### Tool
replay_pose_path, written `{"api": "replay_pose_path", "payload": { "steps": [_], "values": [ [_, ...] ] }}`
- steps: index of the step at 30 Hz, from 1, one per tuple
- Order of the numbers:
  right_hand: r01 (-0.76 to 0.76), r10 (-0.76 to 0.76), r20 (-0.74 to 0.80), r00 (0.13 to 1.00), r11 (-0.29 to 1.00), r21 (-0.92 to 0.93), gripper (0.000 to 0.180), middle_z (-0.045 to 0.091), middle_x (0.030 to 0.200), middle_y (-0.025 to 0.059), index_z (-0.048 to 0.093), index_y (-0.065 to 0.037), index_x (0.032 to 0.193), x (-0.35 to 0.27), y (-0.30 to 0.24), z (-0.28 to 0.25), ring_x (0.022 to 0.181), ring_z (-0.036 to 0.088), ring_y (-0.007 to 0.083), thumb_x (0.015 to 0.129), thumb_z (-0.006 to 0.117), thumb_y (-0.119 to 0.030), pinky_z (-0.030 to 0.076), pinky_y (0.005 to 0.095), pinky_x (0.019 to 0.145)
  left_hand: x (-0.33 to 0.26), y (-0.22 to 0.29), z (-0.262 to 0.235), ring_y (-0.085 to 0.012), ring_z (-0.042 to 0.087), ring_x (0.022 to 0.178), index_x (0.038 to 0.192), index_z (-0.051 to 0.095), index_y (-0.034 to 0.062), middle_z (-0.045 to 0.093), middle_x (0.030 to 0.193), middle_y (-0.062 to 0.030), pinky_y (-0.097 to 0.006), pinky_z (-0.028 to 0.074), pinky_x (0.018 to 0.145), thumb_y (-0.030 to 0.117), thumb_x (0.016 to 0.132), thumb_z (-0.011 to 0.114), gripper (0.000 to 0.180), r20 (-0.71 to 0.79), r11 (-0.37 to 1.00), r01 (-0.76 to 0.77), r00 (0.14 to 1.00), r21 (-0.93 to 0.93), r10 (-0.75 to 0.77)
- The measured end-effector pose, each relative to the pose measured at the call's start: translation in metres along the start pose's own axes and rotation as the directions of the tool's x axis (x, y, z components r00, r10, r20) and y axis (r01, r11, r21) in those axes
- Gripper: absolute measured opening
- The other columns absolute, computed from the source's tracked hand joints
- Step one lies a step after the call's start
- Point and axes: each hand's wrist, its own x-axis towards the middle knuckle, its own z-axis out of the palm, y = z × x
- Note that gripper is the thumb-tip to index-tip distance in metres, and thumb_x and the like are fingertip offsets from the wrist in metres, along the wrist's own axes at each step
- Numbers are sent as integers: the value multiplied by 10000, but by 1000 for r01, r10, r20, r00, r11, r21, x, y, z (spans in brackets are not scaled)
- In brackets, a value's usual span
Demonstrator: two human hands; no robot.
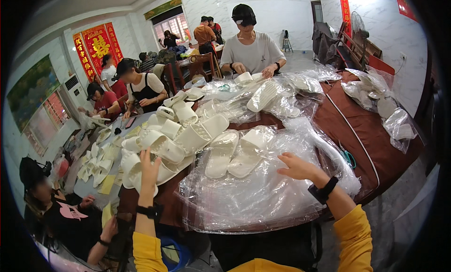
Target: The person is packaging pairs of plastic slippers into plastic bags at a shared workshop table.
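Observation:
Fingers stretched upward, my left hand (pixel 149 171) is open against the near edge of a heap of cream-white slippers (pixel 162 143); I cannot tell whether it touches them. My right hand (pixel 298 168) is open, thumb apart from the fingers, above a spread of clear plastic bags (pixel 244 201). Between my hands, nearer the right one, lies a pair of white slippers: a left slipper (pixel 221 157) and a right slipper (pixel 246 157). Clear film shows around the pair, but whether they are fully inside a bag is unclear.
Opposite me a person (pixel 253 53) handles a white slipper amid bagged slippers (pixel 275 96). Teal-handled scissors (pixel 348 157) and a white cord (pixel 354 136) lie on the brown tablecloth (pixel 340 103). More people work along the left table (pixel 94 187). A blue bucket (pixel 176 251) stands below.

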Motion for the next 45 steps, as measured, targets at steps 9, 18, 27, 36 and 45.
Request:
{"api": "replay_pose_path", "payload": {
  "steps": [9, 18, 27, 36, 45],
  "values": [
    [137, -95, 164, 982, 953, -271, 475, 491, 1343, 265, 529, -68, 1339, 64, -61, -59, 1224, 492, 429, 955, 525, -347, 416, 461, 1029, -82, 62, 32, -330, 505, 1208, 1266, 558, 28, 544, 1294, -171, -405, 393, 1021, 183, 896, 628, 408, 411, 969, -235, 879, -70, 243],
    [-389, 380, -328, 865, 920, 42, 686, 528, 1291, 303, 318, -169, 1499, 158, 33, 0, 1194, 505, 486, 945, 445, -552, 341, 551, 1046, -157, 78, 70, -487, 134, 1437, 1484, 375, 317, 187, 1596, -131, -672, 76, 1115, 559, 943, 489, 604, 745, 607, -762, 268, -224, 611],
    [-33, 239, -388, 890, 883, 469, 402, 591, 811, 73, 572, -20, 997, 151, -14, -27, 710, 598, 176, 743, 680, -313, 519, 312, 607, -168, 70, 76, -470, 179, 1434, 1475, 380, 358, 210, 1593, -113, -665, 127, 1113, 603, 956, 421, 576, 714, 598, -774, 296, -210, 635],
    [-255, 285, 26, 958, 808, 531, 355, 629, 924, 92, 617, 62, 1024, 116, -82, -88, 734, 612, 178, 867, 577, -254, 506, 295, 661, -174, 69, 69, -452, 160, 1448, 1458, 408, 362, 194, 1602, -96, -636, 112, 1136, 564, 947, 483, 554, 670, 614, -764, 352, -197, 653],
    [348, 167, -640, 750, 724, 596, 305, 652, 1028, 70, 594, -9, 1200, 44, -168, -167, 884, 610, 149, 921, 553, -125, 489, 273, 778, -164, 69, 73, -477, 169, 1434, 1505, 308, 327, 175, 1594, -150, -676, 142, 1110, 615, 948, 413, 636, 771, 642, -756, 332, -127, 544]
  ]
}}
